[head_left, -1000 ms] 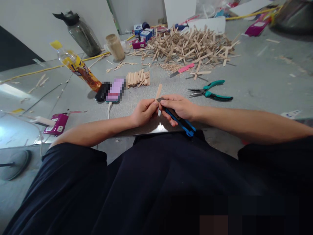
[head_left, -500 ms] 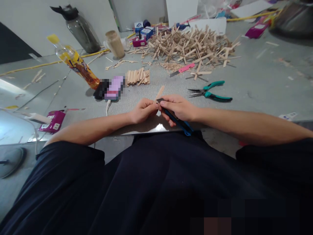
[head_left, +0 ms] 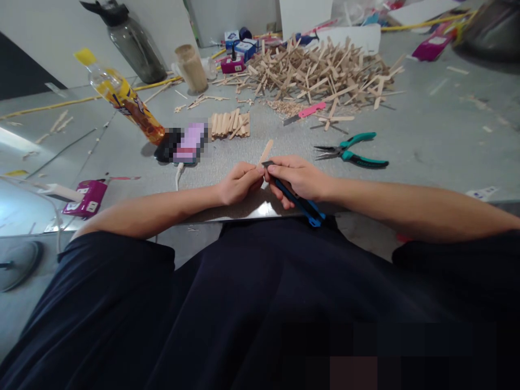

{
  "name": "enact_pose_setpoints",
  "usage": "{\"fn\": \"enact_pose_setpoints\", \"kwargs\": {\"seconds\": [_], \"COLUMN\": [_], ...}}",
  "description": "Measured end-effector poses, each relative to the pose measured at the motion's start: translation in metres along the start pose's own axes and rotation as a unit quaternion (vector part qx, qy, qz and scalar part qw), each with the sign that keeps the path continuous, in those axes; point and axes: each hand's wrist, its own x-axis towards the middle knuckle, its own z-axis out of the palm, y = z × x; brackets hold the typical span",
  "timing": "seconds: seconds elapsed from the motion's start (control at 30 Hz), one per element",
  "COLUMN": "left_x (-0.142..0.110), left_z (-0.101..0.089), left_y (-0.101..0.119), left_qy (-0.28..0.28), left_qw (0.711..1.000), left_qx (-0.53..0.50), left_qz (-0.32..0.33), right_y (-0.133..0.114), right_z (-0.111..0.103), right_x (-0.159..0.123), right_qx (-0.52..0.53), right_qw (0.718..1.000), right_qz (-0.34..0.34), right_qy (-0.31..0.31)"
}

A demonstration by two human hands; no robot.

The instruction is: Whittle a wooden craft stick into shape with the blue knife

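My left hand (head_left: 240,183) is closed on a flat wooden craft stick (head_left: 266,150), whose rounded end points up and away from me. Wrapped in the fingers of my right hand (head_left: 298,177) is a blue and black utility knife (head_left: 299,201), its handle slanting down toward the table's front edge. The knife's blade end (head_left: 267,164) lies against or very close to the stick, between my two hands. The stick's lower end is hidden by my left fingers. Beyond my hands, a row of short wooden sticks (head_left: 229,124) lies on the table.
Teal-handled pliers (head_left: 352,151) lie to the right. A pink-handled saw (head_left: 305,112) rests before a big heap of wooden pieces (head_left: 320,73). On the left are a phone (head_left: 190,143) on a cable, a drink bottle (head_left: 122,97), a jar (head_left: 191,69) and a dark water bottle (head_left: 134,46).
The knife handle has shifted slightly right and shows more of its blue end. Both hands keep their grip near the same spot. The whole view has moved a little.
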Motion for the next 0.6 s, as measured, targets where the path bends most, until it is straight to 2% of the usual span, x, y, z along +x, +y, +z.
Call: {"fn": "enact_pose_setpoints", "kwargs": {"seconds": [0.2,0.47,0.6], "left_x": [-0.002,-0.001,0.001], "left_z": [0.000,-0.008,-0.010], "left_y": [-0.004,0.011,0.017], "left_qy": [0.019,-0.043,-0.056], "left_qw": [0.998,0.983,0.972], "left_qx": [0.061,0.178,0.225], "left_qz": [0.015,0.031,0.035], "right_y": [-0.005,-0.014,-0.013], "right_z": [0.005,0.001,-0.003], "right_x": [-0.004,-0.007,-0.007], "right_qx": [-0.008,-0.012,-0.029], "right_qw": [1.000,0.997,0.998], "right_qz": [0.014,0.070,0.064], "right_qy": [0.016,-0.002,-0.007]}}
